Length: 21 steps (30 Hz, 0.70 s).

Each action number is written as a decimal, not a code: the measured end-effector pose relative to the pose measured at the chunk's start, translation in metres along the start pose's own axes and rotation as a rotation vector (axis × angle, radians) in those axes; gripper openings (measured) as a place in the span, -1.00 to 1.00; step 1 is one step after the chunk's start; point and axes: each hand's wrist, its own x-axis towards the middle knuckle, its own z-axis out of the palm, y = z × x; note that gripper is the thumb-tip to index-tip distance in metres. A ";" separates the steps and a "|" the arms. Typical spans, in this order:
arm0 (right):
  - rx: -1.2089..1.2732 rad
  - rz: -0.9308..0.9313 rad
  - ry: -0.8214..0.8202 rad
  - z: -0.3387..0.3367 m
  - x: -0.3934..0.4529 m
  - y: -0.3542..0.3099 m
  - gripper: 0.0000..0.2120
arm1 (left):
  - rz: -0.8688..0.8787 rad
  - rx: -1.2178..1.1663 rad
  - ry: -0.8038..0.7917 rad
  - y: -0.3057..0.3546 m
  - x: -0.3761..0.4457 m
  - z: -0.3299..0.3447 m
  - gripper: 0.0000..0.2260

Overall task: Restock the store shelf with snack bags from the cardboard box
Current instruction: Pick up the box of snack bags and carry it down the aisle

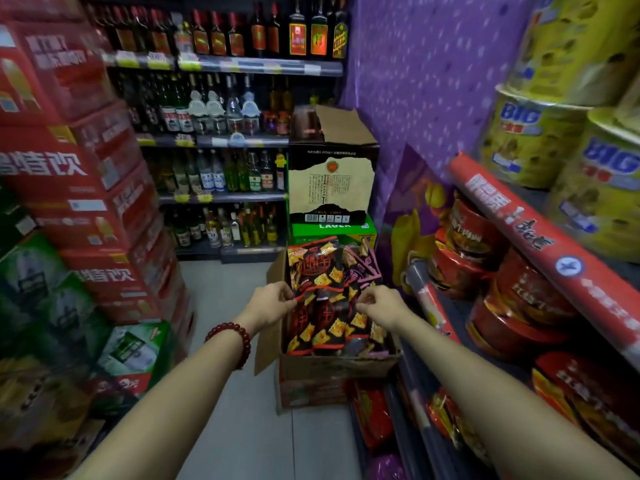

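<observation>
From the head view, the left hand (272,304) and right hand (379,304) each pinch an edge of a black snack bag (320,271) raised over the open cardboard box (332,367) on the floor beside the shelf (433,403).

Both hands, left (272,304) and right (379,304), pinch snack bag (320,271) over cardboard box (332,367).

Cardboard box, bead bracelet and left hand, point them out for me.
cardboard box (332,367), head view, front wall.
bead bracelet (242,336), head view, beads on left wrist.
left hand (268,304), head view, back of hand.
</observation>
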 end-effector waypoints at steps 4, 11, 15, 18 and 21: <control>0.017 0.036 0.025 -0.006 0.040 0.011 -0.78 | 0.010 0.009 -0.008 0.001 0.039 -0.003 -0.79; 0.023 0.095 0.077 0.013 0.095 0.042 -0.68 | -0.001 0.025 -0.045 -0.016 0.113 0.008 -0.76; 0.022 0.093 0.164 0.030 0.110 0.063 -0.59 | -0.011 0.030 -0.022 -0.033 0.144 0.025 -0.69; 0.051 0.120 0.251 0.046 0.112 0.082 -0.56 | -0.037 0.014 -0.026 -0.052 0.155 0.047 -0.61; 0.072 0.171 0.301 0.064 0.108 0.101 -0.50 | -0.098 -0.017 -0.062 -0.073 0.156 0.074 -0.51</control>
